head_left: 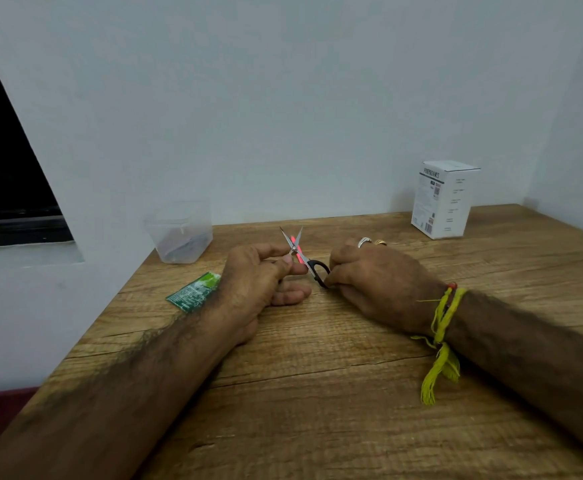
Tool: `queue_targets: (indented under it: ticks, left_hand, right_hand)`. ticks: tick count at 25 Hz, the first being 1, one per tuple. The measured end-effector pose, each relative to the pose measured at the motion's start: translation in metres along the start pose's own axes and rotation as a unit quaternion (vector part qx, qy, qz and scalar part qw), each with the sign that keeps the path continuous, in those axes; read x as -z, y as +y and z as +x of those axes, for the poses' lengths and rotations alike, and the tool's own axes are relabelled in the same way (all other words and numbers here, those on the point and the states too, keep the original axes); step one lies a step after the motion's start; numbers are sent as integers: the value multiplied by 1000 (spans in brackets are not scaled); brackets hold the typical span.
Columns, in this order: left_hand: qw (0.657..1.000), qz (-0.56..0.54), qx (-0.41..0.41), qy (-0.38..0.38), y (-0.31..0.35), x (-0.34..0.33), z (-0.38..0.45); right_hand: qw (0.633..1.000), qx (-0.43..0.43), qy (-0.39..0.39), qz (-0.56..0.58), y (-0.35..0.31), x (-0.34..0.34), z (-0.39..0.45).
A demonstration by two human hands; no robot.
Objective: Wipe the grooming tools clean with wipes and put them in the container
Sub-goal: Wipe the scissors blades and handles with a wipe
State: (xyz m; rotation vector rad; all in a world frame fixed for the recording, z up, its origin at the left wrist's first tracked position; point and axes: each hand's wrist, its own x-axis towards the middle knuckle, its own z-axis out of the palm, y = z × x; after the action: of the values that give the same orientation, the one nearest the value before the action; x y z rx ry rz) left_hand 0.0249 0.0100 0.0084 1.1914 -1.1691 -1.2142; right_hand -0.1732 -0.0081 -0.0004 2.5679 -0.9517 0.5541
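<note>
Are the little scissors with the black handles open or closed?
Open. The small black-handled scissors have their two silver blades spread into a V, tips apart, above the left hand.

The bench [318, 375] is matt wood with a rough, open grain. On it, the scissors [300, 252] have bright, polished metal blades and glossy black plastic handles. Left of the scissors, a container [181, 233] looks like frosted, translucent plastic, and a green sachet [193, 292] is shiny foil, perhaps. Right, a smooth white cardboard box [444, 199].
</note>
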Motion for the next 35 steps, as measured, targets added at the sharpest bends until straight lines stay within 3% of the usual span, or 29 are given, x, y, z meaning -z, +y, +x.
queue_targets:
  ticks: [25, 35]
  left_hand:
    - [1000, 3, 7, -5, 3, -1, -4]
    - [1000, 14, -2, -15, 1, 0, -3]
  right_hand:
    - [999, -8, 25, 33, 5, 1, 4]
    - [995, -4, 81, 60, 1, 2, 10]
